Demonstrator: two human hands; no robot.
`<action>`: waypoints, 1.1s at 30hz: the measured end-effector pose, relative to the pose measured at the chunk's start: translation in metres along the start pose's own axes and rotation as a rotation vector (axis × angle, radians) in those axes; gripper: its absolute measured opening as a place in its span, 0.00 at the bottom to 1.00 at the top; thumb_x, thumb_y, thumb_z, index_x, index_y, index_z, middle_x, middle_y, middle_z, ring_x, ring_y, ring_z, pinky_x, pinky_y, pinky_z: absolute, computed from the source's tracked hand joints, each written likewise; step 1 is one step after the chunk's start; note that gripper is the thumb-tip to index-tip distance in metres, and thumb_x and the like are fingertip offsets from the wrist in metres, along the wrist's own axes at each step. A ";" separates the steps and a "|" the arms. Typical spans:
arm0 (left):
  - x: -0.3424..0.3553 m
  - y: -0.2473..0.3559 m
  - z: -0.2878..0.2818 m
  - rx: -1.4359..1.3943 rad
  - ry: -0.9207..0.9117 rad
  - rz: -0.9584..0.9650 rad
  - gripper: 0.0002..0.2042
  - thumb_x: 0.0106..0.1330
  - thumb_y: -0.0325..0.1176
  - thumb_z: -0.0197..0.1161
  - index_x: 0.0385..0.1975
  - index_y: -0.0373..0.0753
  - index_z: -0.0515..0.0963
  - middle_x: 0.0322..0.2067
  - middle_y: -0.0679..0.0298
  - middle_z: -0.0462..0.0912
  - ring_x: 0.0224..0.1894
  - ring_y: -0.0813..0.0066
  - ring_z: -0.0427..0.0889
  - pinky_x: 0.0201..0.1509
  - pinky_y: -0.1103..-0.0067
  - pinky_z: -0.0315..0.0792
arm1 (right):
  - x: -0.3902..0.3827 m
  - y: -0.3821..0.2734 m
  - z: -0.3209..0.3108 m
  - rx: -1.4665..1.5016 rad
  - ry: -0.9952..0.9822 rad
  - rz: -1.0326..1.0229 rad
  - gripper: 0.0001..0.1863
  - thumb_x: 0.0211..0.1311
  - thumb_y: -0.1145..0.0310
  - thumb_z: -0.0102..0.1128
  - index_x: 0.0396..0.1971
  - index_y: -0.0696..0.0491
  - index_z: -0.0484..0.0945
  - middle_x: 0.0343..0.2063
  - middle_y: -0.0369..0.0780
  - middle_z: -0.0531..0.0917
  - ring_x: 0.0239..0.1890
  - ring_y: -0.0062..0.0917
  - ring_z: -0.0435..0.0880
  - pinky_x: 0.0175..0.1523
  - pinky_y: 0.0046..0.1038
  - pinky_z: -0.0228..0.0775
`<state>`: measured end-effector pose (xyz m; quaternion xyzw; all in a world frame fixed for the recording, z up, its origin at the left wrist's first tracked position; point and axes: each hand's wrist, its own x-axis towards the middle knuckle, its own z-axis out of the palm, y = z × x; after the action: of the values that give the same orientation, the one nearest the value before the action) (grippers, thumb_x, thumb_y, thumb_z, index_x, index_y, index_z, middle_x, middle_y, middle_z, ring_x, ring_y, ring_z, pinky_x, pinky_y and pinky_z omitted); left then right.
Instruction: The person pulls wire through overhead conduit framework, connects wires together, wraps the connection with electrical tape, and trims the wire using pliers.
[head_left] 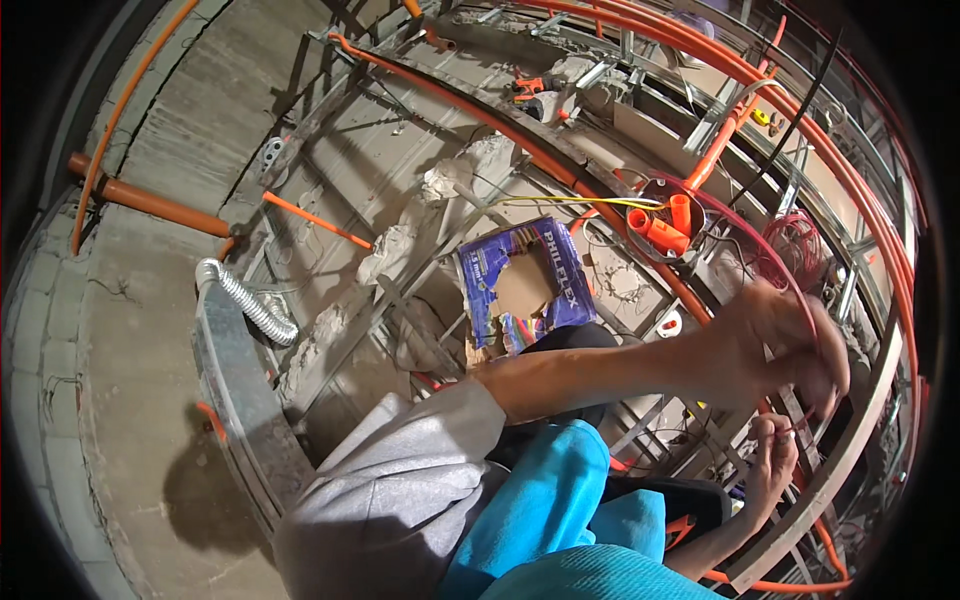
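Left hand (783, 343), blurred, curls near right hand (772, 462).

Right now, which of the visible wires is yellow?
The thin wire passing above the purple box in the picture; the coiled wires near the hands are red.

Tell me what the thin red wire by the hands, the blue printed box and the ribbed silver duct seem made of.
Thin red wire: probably plastic-coated; its colour looks even, with no core visible.
Blue printed box: cardboard with a printed finish, judging by its ragged, torn brown edges.
Ribbed silver duct: likely thin metal foil, bright and crinkled, though metallised plastic is possible.
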<state>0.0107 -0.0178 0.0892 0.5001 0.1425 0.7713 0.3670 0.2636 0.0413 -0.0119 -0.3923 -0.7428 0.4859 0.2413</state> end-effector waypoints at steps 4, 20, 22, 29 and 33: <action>0.016 0.005 -0.029 -0.071 0.253 0.066 0.11 0.76 0.35 0.57 0.47 0.31 0.76 0.27 0.56 0.84 0.31 0.68 0.88 0.32 0.78 0.80 | 0.005 0.015 0.001 -0.198 0.003 0.051 0.14 0.78 0.62 0.51 0.34 0.56 0.76 0.24 0.31 0.71 0.29 0.15 0.65 0.36 0.20 0.58; -0.023 -0.029 -0.077 -0.773 0.333 -0.122 0.15 0.72 0.34 0.62 0.57 0.47 0.73 0.39 0.64 0.83 0.48 0.66 0.85 0.56 0.73 0.80 | 0.003 0.030 0.000 0.151 0.303 -0.153 0.16 0.80 0.62 0.48 0.41 0.58 0.80 0.36 0.32 0.79 0.39 0.13 0.74 0.47 0.17 0.65; -0.028 -0.035 -0.074 -0.733 0.289 -0.115 0.15 0.74 0.34 0.60 0.58 0.48 0.72 0.40 0.63 0.83 0.51 0.63 0.84 0.56 0.72 0.80 | 0.002 0.028 0.001 0.102 0.291 -0.119 0.16 0.80 0.62 0.48 0.40 0.59 0.79 0.37 0.34 0.80 0.39 0.13 0.73 0.45 0.17 0.65; -0.026 -0.038 -0.061 -0.668 0.203 -0.093 0.09 0.75 0.33 0.57 0.52 0.44 0.73 0.37 0.59 0.85 0.47 0.61 0.85 0.60 0.64 0.76 | 0.006 0.023 0.008 0.010 0.210 -0.080 0.15 0.79 0.63 0.49 0.42 0.59 0.80 0.35 0.32 0.80 0.38 0.12 0.73 0.43 0.17 0.65; -0.027 -0.034 -0.058 -0.521 0.157 -0.153 0.08 0.76 0.34 0.57 0.49 0.41 0.72 0.36 0.56 0.85 0.46 0.61 0.86 0.59 0.62 0.78 | 0.009 0.021 0.018 0.087 0.268 -0.171 0.16 0.79 0.62 0.50 0.42 0.60 0.80 0.34 0.31 0.79 0.35 0.10 0.71 0.39 0.14 0.61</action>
<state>-0.0198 -0.0044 0.0246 0.3155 0.0045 0.7883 0.5282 0.2526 0.0434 -0.0390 -0.3782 -0.7128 0.4386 0.3956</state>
